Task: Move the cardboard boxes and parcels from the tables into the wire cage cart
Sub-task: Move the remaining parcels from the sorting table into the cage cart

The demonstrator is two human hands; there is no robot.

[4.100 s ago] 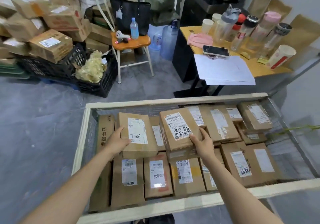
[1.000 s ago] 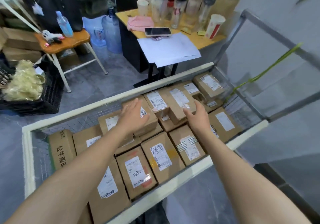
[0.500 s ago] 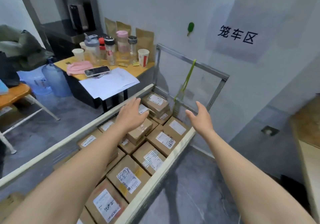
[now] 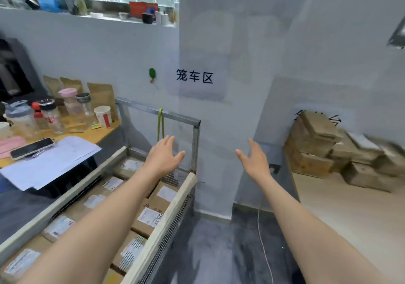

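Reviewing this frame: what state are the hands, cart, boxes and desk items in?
left hand, open, empty
right hand, open, empty
wire cage cart, loaded with parcels lying flat
boxes on right table, stacked, untouched
phone, lying flat
paper cup, upright

I'm seeing brown boxes (image 4: 155, 206) wearing white labels (image 4: 149, 217) at 7 o'clock, a green strap (image 4: 160, 126) hanging at 11, black characters (image 4: 194, 76) showing on the pale grey wall (image 4: 241, 64) at 12, and dark mottled floor (image 4: 219, 250) lying at 6.
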